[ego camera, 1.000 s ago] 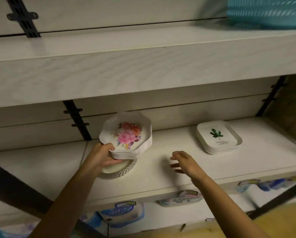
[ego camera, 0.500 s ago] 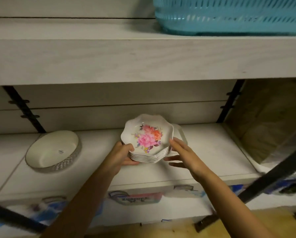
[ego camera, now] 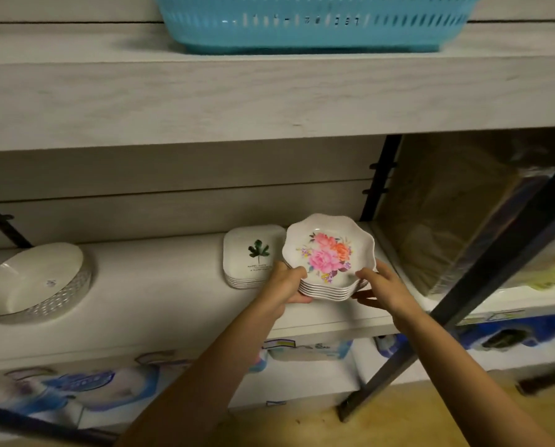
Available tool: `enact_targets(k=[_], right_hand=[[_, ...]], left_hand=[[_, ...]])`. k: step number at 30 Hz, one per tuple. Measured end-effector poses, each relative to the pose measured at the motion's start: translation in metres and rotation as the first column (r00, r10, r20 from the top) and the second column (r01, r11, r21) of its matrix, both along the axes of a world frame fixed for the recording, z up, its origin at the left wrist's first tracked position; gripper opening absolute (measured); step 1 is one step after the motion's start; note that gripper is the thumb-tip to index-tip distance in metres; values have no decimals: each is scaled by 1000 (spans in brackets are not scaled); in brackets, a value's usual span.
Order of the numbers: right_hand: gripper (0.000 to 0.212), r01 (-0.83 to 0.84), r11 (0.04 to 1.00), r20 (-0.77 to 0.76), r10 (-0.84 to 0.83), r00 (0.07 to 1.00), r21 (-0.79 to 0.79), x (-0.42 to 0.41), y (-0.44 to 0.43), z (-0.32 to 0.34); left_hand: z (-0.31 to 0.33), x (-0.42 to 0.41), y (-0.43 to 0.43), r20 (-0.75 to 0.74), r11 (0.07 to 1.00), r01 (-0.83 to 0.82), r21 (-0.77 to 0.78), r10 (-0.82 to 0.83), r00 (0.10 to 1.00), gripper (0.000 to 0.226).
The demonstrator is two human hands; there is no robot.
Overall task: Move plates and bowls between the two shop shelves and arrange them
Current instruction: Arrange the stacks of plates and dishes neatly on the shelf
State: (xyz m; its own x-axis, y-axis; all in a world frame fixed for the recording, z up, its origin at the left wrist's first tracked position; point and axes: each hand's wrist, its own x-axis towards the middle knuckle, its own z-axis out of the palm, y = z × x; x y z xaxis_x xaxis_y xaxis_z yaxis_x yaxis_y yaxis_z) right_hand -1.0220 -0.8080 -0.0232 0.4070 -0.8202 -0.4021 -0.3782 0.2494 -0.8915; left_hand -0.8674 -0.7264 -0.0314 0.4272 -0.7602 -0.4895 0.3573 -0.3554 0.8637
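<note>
A stack of scalloped white plates with a pink flower print is tilted toward me near the right end of the pale wooden shelf. My left hand grips the stack's left edge and my right hand grips its right edge. Just left of it, a stack of square white plates with a green leaf print rests on the shelf, partly hidden by the flower stack. A round white bowl with a studded rim sits at the shelf's far left.
An upper shelf board overhangs close above, carrying a turquoise plastic basket. A black upright post slants past the shelf's right end. Wrapped goods fill the neighbouring bay. Blue-and-white packages lie below.
The flower plate stack has travelled right along the shelf, from above the round bowl to beside the leaf plates. My right hand, free a second ago, now holds its right edge.
</note>
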Motion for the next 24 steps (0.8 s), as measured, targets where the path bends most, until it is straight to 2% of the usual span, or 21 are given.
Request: enact_targets(k=[3, 8, 11, 16, 18, 20, 22, 24], right_hand=[[47, 22, 999, -25, -21, 999, 40, -14, -14, -8], [44, 62, 996, -68, -57, 996, 70, -22, -31, -23], [43, 39, 995, -99, -30, 995, 92, -21, -33, -27], [45, -14, 996, -138, 27, 990, 92, -18, -33, -32], [49, -70, 997, -203, 72, 977, 15, -18, -32, -31], [64, -91, 984, -280, 45, 959, -155, -14, -30, -28], [69, -96, 925, -318, -29, 948, -368, -5, -25, -16], [61, -132, 848, -298, -32, 954, -514, 12, -18, -1]], left_hand=[[-10, -18, -16, -14, 1000, 4, 23, -3, 1000, 30], [-33, -29, -34, 16, 998, 1, 67, -2, 1000, 36], [-43, -30, -37, 21, 996, 3, 89, -4, 1000, 43], [-43, -25, -30, 14, 994, 76, 75, -77, 997, 40], [-33, -20, -23, 25, 980, 160, 121, -164, 986, 43], [-23, -10, -13, 52, 961, 203, 187, -216, 975, 50], [-12, 8, 1, 96, 951, 207, 230, -234, 968, 51], [-2, 32, 17, 152, 948, 185, 260, -229, 961, 41]])
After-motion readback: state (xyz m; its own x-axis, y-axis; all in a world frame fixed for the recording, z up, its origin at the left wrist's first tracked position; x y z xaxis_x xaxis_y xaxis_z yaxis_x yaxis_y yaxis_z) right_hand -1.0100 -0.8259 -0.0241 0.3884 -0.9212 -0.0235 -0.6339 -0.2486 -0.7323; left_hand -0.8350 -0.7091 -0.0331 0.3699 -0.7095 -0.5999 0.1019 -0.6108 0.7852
